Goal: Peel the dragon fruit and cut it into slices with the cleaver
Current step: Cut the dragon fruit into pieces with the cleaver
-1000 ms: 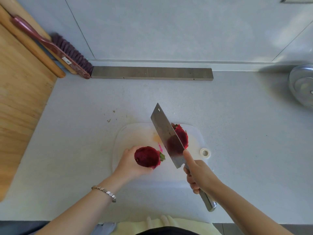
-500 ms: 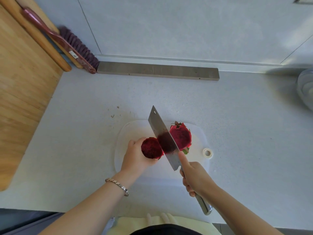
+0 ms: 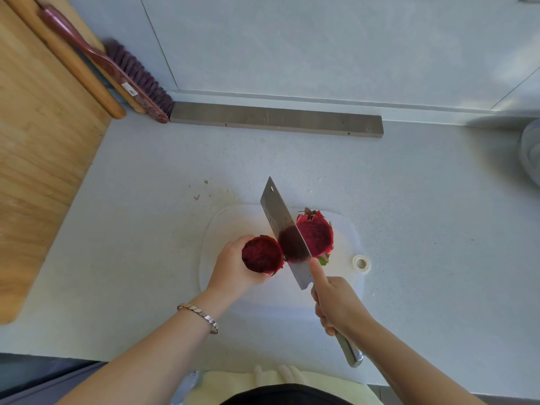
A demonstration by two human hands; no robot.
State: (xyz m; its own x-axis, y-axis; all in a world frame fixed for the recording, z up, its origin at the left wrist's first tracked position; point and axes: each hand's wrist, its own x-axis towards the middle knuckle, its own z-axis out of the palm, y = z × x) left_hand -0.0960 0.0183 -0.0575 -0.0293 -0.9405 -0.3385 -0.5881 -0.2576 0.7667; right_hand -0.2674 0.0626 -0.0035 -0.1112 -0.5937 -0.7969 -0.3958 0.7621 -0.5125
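Note:
The dragon fruit is cut in two. My left hand [image 3: 233,267] grips one half [image 3: 261,255] with its dark red cut face turned up, over the white cutting board [image 3: 222,226]. The other half [image 3: 317,236] lies on the board to the right, cut face toward the blade. My right hand [image 3: 336,305] grips the cleaver handle, forefinger laid along the blade's spine. The cleaver [image 3: 285,229] stands between the two halves, its steel side smeared with red juice.
A large wooden board [image 3: 38,159] covers the counter's left side, with a rolling pin [image 3: 73,62] and a purple brush [image 3: 128,71] behind it. A grey bar [image 3: 276,119] lies along the wall. A steel lid or bowl [image 3: 530,153] sits at the right edge.
My left hand has brought its half closer to the cleaver and turned the cut face upward. The cleaver has shifted slightly left, uncovering more of the right half.

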